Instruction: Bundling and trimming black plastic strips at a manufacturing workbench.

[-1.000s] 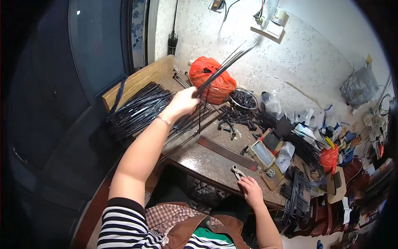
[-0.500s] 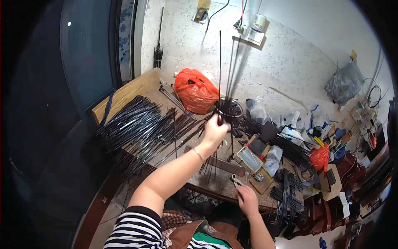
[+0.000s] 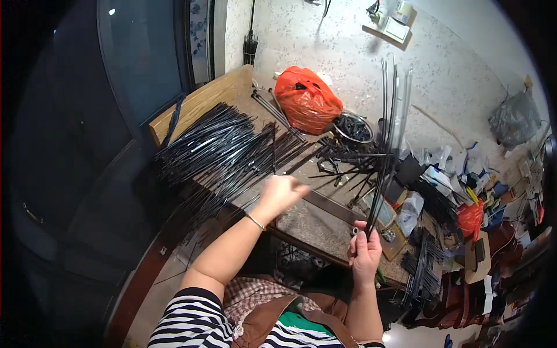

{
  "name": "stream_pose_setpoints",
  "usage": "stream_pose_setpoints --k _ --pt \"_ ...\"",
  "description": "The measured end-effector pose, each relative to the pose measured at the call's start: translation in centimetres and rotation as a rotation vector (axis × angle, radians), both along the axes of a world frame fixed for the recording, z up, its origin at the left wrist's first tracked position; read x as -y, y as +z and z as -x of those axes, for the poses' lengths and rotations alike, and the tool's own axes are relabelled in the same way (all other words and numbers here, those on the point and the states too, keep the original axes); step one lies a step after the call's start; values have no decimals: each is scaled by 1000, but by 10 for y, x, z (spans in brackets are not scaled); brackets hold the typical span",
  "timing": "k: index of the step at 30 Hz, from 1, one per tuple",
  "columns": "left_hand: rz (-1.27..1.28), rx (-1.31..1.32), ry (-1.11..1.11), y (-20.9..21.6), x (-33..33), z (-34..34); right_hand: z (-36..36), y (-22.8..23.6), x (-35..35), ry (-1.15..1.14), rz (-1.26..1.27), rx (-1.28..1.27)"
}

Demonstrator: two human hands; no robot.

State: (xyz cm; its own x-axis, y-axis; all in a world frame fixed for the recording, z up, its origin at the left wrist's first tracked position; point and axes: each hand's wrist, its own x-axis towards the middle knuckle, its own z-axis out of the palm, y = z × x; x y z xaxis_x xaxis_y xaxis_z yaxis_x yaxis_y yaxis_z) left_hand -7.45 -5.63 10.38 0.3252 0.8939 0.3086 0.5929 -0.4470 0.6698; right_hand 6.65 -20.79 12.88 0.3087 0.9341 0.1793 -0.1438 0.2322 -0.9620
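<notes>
My right hand point(image 3: 364, 258) is closed around the lower ends of several thin black rods point(image 3: 381, 180), which stand up, fanned slightly, in front of it. A small metal ring-shaped end, perhaps of the pliers, shows by its fingers. My left hand point(image 3: 281, 196), smeared by motion, hovers over the table's near side, close to the loose pile of black rods point(image 3: 214, 145); whether it holds anything does not show. Beyond the hands, a round metal bowl point(image 3: 371, 137) contains small black parts, and more black pieces point(image 3: 342, 152) lie scattered in front of it.
A red plastic bag point(image 3: 307, 101) stands near the wall. A wooden board point(image 3: 203, 104) edges the table's left. To the right are a clear-lidded box point(image 3: 384, 213), bagged parts, another bundle of black rods point(image 3: 429, 255) and clutter. A flat bar point(image 3: 333, 207) lies across the middle.
The upright rods went from my left hand, out by the bowl, to my right hand. My left hand drew back toward me. The head view has shifted, so the scene sits lower and rightward.
</notes>
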Motion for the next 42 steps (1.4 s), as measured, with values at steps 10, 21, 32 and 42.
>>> stream_pose_setpoints --k 10,21,32,42 --pt "-133 339 428 -23 -74 1 -10 -1 -42 -119 66 237" --pt "928 1216 -463 88 30 -96 -11 16 -30 -295 -40 630" --pt "946 1217 -405 81 28 -107 -100 104 17 -580 -131 324" --pt "1221 1062 -617 86 28 -141 -68 -1 0 -165 225 720"
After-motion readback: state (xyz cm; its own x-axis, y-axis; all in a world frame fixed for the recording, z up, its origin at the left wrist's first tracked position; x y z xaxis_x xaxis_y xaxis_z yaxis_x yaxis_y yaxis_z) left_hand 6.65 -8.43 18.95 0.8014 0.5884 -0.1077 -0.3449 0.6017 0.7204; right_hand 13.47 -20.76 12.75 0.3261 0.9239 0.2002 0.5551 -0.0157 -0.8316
